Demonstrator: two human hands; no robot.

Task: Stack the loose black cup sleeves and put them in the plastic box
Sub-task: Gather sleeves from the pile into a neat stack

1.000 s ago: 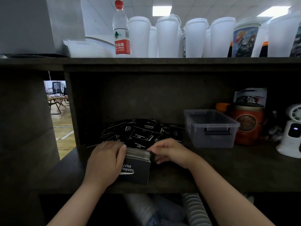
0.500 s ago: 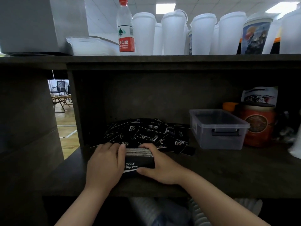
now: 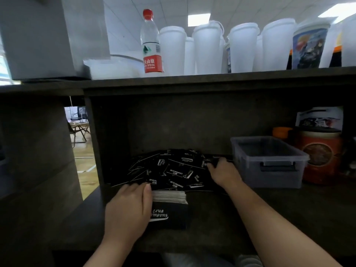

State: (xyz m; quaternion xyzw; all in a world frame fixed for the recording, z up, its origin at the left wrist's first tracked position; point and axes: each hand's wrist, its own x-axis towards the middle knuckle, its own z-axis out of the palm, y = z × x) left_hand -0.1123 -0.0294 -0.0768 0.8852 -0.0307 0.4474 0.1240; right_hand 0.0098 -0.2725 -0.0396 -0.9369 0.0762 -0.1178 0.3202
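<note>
The right hand [image 3: 223, 173] is the one that matters next — it lies at the right edge of the loose cup sleeves [image 3: 169, 168], which spread away from it toward the shelf's back left, heaped against the rear wall with no common axis. Its fingers curl over the sleeves nearest the plastic box [image 3: 267, 160]; whether they already pinch one cannot be told.

The left hand [image 3: 128, 211] is nearer the front edge of the shelf [image 3: 289, 212]. It rests against the left side of the stacked sleeves [image 3: 169, 207], fingers fairly straight along it, bracing rather than gripping. That stack stands on edge just in front of the heap, its long axis running left to right.

The box sits open and apparently empty just right of the heap, so the right hand is the closer one to it. A red canister [image 3: 319, 153] stands touching or just behind the box's right side.

Judging from this, gathered sleeves must travel forward and left to the stack — nothing blocks that path, though loose ones could slide.
</note>
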